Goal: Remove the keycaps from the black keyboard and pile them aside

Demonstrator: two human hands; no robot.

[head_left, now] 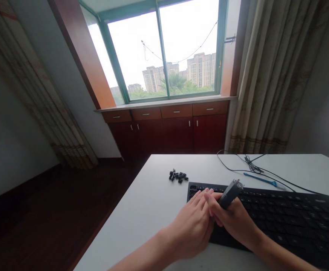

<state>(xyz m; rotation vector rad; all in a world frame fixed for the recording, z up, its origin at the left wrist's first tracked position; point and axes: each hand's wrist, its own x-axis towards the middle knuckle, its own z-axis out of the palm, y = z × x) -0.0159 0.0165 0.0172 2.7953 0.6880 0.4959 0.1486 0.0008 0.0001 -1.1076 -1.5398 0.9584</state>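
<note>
White desk (141,210) under a window carries a black keyboard (294,218). Right hand (234,220) clasps a grey tool (230,194) over its left end; left hand (194,222), fingers flat, steadies the keys (loose keycaps (178,176) lie apart).

No legible text anywhere; legends on the black keyboard (280,214) too small and blurred to read.

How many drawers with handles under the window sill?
4, in one row under the sill: far left, left of centre, right of centre, far right. The curtains at both ends could hide more.
</note>
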